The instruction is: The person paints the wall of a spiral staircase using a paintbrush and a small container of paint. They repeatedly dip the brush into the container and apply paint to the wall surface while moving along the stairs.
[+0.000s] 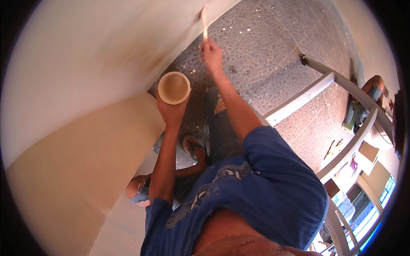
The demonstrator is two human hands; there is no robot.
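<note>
My left hand (171,112) is wrapped round a round, pale cup-like container (163,81), held upright with its mouth facing up. Its inside is tan; how much paint it contains I cannot make out. Farther forward, my right hand (212,56) is closed on the handle of a slim paintbrush (205,23). The brush's far end is at the lower part of the off-white wall (106,30), near where it meets the floor; whether it touches is too blurred to tell. A tan-coloured stretch of wall (81,166) lies to the left of my left arm.
A pebble-textured grey floor (260,47) spreads ahead, dotted with pale specks. To the right stands a wooden ladder (299,100) with several rungs. Beyond it, at the right edge, another person's bent leg (375,88) shows. My sandalled foot (194,149) is below my left hand.
</note>
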